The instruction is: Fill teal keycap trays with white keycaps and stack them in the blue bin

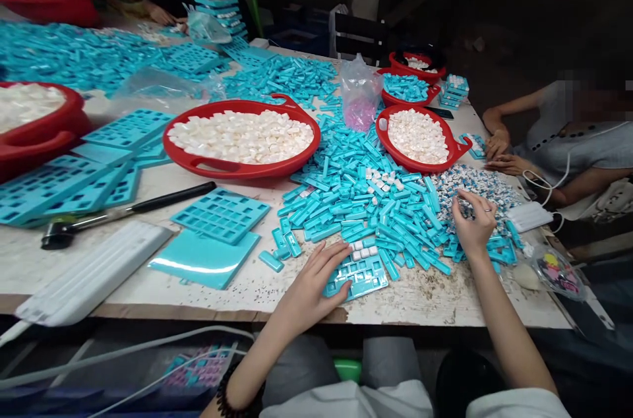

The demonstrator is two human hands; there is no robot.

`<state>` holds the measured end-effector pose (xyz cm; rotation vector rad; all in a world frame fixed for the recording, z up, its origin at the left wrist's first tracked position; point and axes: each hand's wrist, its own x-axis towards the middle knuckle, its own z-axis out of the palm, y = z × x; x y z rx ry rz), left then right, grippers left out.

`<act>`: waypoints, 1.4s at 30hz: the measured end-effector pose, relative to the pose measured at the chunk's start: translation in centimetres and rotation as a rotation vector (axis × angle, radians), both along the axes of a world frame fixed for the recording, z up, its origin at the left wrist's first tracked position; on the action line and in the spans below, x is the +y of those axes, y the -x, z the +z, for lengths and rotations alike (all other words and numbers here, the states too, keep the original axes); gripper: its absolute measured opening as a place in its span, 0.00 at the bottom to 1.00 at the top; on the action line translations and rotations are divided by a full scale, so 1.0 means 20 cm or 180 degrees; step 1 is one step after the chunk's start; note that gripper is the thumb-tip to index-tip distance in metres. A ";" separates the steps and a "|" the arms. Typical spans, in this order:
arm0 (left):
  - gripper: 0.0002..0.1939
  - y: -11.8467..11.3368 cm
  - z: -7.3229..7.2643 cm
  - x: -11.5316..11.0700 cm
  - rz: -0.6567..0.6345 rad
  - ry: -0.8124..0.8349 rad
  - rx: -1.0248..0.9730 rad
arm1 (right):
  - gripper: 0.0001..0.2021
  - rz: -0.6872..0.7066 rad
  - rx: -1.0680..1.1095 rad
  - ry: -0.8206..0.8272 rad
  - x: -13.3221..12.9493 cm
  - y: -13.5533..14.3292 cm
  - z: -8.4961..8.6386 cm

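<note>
A small light-blue grid tray (368, 276) lies flat near the table's front edge, with several white key-like caps (363, 251) in its far row. My left hand (316, 279) holds the tray at its left side, fingers across the far part and thumb near the front. To the right, my right hand (475, 223) is raised over a heap of tiny white and blue parts (477, 182), thumb and forefinger pinched together. Whatever is between those fingertips is too small to make out. Just beyond the tray spreads a pile of loose blue plastic strips (366, 194).
Red baskets of white caps (242, 138) and of smaller white pieces (418, 136) stand behind the pile. At left lie blue grid sheets (222, 213), a black-handled tool (133, 208) and a white lamp bar (93, 273). Co-workers sit across (168, 2) and at right (564, 134).
</note>
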<state>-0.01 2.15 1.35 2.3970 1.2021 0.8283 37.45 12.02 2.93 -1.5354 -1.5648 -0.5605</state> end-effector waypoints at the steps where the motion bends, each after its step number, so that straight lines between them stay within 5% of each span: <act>1: 0.25 0.00 0.00 0.00 0.0023 -0.0036 -0.0068 | 0.14 0.0114 0.0022 0.0007 -0.01 0.01 0.01; 7: 0.04 0.01 0.01 0.00 0.0661 -0.0461 -0.0856 | 0.09 0.0989 0.0207 0.0138 -0.07 0.19 0.09; 11: 0.10 0.01 0.00 0.00 0.0905 -0.0445 -0.1029 | 0.08 0.2120 0.0229 0.0458 -0.17 0.45 0.11; 14: 0.03 0.00 0.00 -0.01 0.0932 -0.0371 -0.0983 | 0.09 0.3172 -0.0158 0.0974 -0.23 0.66 0.08; 17: 0.05 0.01 0.01 -0.01 0.0797 -0.0354 -0.0857 | 0.08 0.3733 -0.0308 0.1224 -0.26 0.80 0.02; 26: 0.20 0.01 0.00 -0.01 0.0418 -0.0181 -0.0575 | 0.06 0.3697 0.0496 0.1056 -0.27 0.85 -0.10; 31: 0.10 0.02 -0.04 0.03 0.0450 -0.0223 -0.0732 | 0.04 0.3703 0.1058 0.1230 -0.26 0.85 -0.10; 42: 0.06 0.01 -0.05 0.02 0.0611 -0.0438 -0.0685 | 0.10 0.3521 0.0856 0.1397 -0.24 0.84 -0.08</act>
